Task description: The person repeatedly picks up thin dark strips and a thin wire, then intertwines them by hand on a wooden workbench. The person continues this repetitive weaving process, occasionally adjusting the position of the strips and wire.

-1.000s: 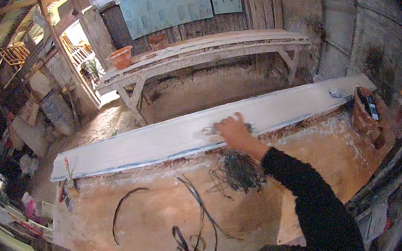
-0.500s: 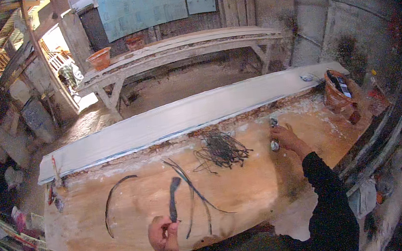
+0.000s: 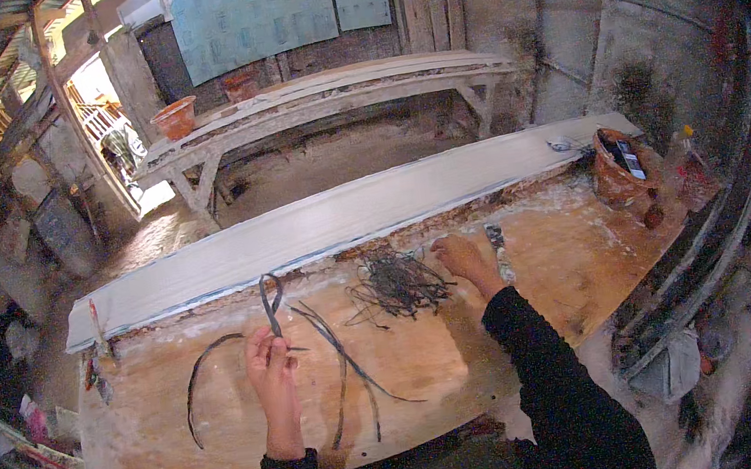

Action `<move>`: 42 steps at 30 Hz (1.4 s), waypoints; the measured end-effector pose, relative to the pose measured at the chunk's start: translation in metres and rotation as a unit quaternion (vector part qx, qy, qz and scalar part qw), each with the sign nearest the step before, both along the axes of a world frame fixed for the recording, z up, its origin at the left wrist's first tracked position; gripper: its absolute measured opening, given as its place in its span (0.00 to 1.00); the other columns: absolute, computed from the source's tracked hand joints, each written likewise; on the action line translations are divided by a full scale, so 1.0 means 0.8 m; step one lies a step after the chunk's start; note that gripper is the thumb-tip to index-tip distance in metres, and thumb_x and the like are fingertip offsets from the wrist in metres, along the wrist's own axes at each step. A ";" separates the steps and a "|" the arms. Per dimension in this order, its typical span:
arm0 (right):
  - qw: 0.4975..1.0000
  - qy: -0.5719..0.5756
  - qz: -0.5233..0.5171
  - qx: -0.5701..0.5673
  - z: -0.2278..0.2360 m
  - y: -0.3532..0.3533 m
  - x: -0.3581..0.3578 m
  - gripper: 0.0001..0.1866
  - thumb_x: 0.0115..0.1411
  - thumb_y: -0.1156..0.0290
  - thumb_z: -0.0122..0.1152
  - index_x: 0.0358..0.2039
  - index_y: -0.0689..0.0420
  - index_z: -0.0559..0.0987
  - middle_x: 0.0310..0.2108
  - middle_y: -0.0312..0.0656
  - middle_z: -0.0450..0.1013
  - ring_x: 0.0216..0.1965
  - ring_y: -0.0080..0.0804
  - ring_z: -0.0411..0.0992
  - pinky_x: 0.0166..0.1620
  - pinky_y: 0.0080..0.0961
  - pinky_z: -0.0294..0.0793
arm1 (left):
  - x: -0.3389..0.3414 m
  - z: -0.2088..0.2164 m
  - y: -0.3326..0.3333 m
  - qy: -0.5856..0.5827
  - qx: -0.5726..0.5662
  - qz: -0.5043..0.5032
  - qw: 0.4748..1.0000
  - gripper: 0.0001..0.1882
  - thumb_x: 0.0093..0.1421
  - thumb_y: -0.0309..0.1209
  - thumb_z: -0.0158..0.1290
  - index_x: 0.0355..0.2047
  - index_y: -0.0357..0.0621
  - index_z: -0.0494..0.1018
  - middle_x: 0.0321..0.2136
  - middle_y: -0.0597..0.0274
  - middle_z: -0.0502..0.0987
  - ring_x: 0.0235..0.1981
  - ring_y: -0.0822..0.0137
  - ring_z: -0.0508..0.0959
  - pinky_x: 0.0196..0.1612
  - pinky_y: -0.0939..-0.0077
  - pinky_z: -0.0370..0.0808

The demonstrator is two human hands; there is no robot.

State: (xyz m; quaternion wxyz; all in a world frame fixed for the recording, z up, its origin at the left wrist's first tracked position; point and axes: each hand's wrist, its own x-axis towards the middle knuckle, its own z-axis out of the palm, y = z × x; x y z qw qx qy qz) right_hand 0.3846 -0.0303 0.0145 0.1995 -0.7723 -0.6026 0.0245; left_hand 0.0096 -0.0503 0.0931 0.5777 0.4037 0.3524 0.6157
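Though slim, a dark looped strip [image 3: 273,319].

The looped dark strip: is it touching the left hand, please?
Touching. The head view shows the left hand closed around the lower part of the looped dark strip, with the loop standing above the hand.

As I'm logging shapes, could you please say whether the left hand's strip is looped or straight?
Looped: the strip bends round on itself above the left hand, its sides meeting below the bend.
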 end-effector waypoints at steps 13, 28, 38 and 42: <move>0.904 0.272 0.158 0.288 0.010 -0.002 -0.292 0.07 0.51 0.76 0.53 0.33 0.59 0.74 0.29 0.42 0.69 0.32 0.33 0.68 0.34 0.22 0.66 | 0.019 -0.122 0.088 -0.145 -0.141 -0.029 0.979 0.14 0.52 0.27 0.53 0.39 0.46 0.65 0.27 0.70 0.70 0.30 0.77 0.71 0.27 0.84 0.65; 0.906 0.252 0.291 0.177 -0.016 0.013 -0.287 0.12 0.43 0.80 0.59 0.31 0.57 0.74 0.28 0.41 0.71 0.30 0.35 0.69 0.32 0.27 0.68 | 0.033 -0.111 0.081 -0.131 -0.217 -0.079 0.964 0.15 0.52 0.24 0.51 0.40 0.43 0.62 0.27 0.62 0.72 0.25 0.74 0.71 0.22 0.83 0.68; 0.770 0.631 0.059 0.076 -0.012 -0.009 -0.295 0.04 0.54 0.77 0.53 0.30 0.63 0.72 0.26 0.40 0.71 0.29 0.23 0.69 0.34 0.19 0.69 | 0.027 -0.111 0.069 -0.157 -0.176 -0.134 0.963 0.17 0.53 0.21 0.49 0.43 0.42 0.60 0.27 0.60 0.72 0.28 0.72 0.72 0.29 0.78 0.71; 0.754 0.650 0.086 0.032 -0.019 -0.018 -0.289 0.05 0.54 0.76 0.52 0.32 0.64 0.72 0.28 0.40 0.72 0.30 0.23 0.69 0.34 0.19 0.69 | 0.030 -0.088 0.057 -0.142 -0.188 -0.126 0.964 0.19 0.52 0.21 0.50 0.43 0.42 0.59 0.27 0.60 0.73 0.27 0.72 0.72 0.29 0.80 0.69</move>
